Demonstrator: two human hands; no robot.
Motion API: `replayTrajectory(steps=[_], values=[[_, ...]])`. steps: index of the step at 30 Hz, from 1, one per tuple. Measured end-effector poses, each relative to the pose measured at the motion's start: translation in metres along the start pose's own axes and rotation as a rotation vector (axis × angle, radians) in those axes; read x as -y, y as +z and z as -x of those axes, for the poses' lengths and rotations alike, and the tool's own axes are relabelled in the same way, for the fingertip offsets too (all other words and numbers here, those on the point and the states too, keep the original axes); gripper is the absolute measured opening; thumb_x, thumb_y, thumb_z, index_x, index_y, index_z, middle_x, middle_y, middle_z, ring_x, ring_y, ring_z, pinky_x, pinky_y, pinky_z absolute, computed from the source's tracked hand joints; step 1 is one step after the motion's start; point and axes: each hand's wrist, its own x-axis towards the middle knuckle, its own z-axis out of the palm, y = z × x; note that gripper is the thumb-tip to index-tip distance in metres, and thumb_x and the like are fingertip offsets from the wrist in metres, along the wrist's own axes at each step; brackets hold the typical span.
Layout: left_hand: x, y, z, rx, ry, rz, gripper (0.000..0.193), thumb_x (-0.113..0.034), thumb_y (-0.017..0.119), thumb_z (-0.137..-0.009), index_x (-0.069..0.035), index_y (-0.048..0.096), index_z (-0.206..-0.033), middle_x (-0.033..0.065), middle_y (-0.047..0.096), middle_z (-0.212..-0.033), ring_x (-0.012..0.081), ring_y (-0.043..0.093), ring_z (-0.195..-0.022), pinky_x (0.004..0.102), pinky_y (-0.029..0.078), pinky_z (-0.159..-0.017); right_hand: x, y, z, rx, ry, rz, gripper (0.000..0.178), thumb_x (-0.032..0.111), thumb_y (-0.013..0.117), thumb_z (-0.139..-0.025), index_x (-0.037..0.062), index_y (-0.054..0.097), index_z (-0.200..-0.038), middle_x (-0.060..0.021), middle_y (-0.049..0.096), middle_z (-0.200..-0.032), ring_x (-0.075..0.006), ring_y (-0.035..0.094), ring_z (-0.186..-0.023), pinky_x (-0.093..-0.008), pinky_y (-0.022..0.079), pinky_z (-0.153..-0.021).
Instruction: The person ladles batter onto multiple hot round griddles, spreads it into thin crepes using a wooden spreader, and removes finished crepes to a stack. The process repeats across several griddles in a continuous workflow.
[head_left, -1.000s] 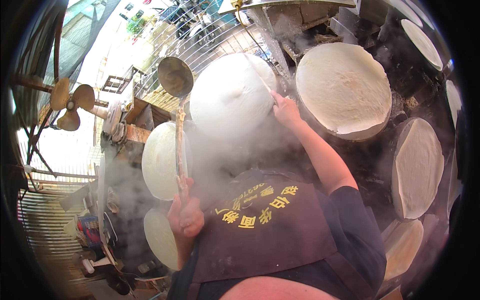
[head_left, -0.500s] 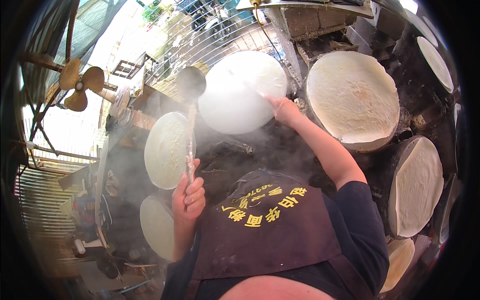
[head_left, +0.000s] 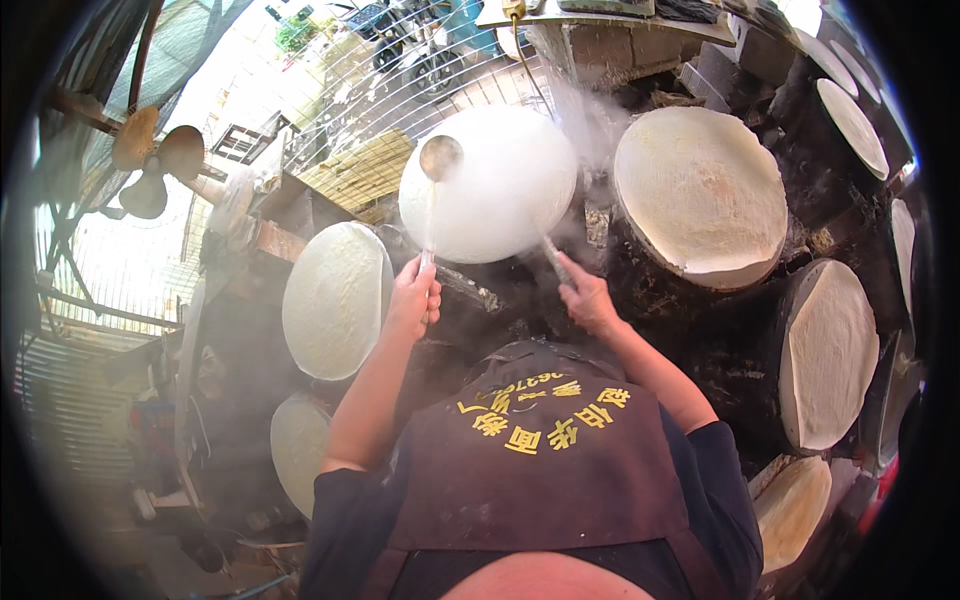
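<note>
My left hand (head_left: 413, 297) is closed around the handle of a long ladle (head_left: 441, 158). Its round bowl hangs over the upper left part of a round white batter sheet (head_left: 490, 205) on the griddle at the far middle. In my right hand (head_left: 587, 295) is a straight-handled tool (head_left: 553, 258), reaching to the near right edge of that sheet. Steam hides the tool's far end, so its kind does not show. Whether the ladle touches the batter I cannot tell.
To the right stand a large round flatbread (head_left: 700, 190) on its griddle and a folded-edged one (head_left: 828, 355). Pale rounds (head_left: 335, 300) sit on the left. A fan (head_left: 158, 160) hangs at the far left; wire bars (head_left: 400, 100) rise behind the griddle. Steam drifts around.
My left hand has moved up and right, bringing the ladle from beside the middle griddle to over it. My right hand has drawn back toward me, tool still in it.
</note>
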Motion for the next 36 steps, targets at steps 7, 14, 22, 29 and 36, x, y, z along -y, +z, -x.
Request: replayTrajectory(steps=[7, 14, 22, 29, 36], values=[[-0.011, 0.008, 0.008, 0.027, 0.067, -0.321, 0.039, -0.020, 0.051, -0.093, -0.012, 0.044, -0.131, -0.0012, 0.044, -0.071, 0.0073, 0.043, -0.052, 0.0228, 0.037, -0.037, 0.035, 0.026, 0.032, -0.030, 0.335, -0.338, 0.059, 0.004, 0.051, -0.089, 0.0158, 0.036, -0.145, -0.0040, 0.057, -0.074, -0.0080, 0.052, -0.048, -0.0234, 0.045, -0.040], [-0.006, 0.074, 0.057, 0.250, -0.269, 0.528, 0.010, -0.008, 0.050, -0.094, -0.008, 0.042, -0.100, -0.0002, 0.042, -0.071, 0.0098, 0.044, -0.056, 0.0272, 0.040, -0.044, 0.026, 0.076, 0.044, 0.063, 0.006, -0.092, 0.051, 0.007, 0.053, -0.091, 0.0105, 0.042, -0.141, -0.0096, 0.064, -0.089, -0.0163, 0.061, -0.066, -0.0301, 0.052, -0.062], [0.002, -0.058, 0.096, 0.738, -0.405, 1.139, 0.043, -0.021, 0.034, -0.103, -0.006, 0.029, -0.143, 0.0018, 0.040, -0.073, 0.0066, 0.038, -0.048, 0.0212, 0.033, -0.036, 0.034, 0.034, 0.034, -0.203, -0.104, 0.357, 0.056, 0.004, 0.051, -0.084, 0.0187, 0.044, -0.138, -0.0176, 0.056, -0.080, -0.0362, 0.059, -0.074, -0.0434, 0.048, -0.068], [0.019, -0.097, 0.137, 0.689, -0.402, 1.179, 0.048, -0.024, 0.034, -0.104, -0.018, 0.019, -0.149, 0.0015, 0.038, -0.073, 0.0050, 0.040, -0.049, 0.0199, 0.033, -0.032, 0.045, 0.055, 0.036, 0.153, -0.152, 0.553, 0.058, 0.006, 0.054, -0.082, 0.0258, 0.046, -0.136, -0.0192, 0.056, -0.083, -0.0387, 0.060, -0.074, -0.0470, 0.050, -0.068], [0.016, -0.104, 0.156, 0.568, -0.431, 0.934, 0.042, -0.019, 0.035, -0.103, -0.019, 0.028, -0.145, 0.0003, 0.038, -0.072, 0.0043, 0.039, -0.049, 0.0197, 0.034, -0.033, 0.033, 0.038, 0.032, -0.031, -0.107, 0.400, 0.060, 0.004, 0.057, -0.079, 0.0178, 0.047, -0.136, -0.0195, 0.058, -0.082, -0.0384, 0.059, -0.081, -0.0461, 0.048, -0.075]])
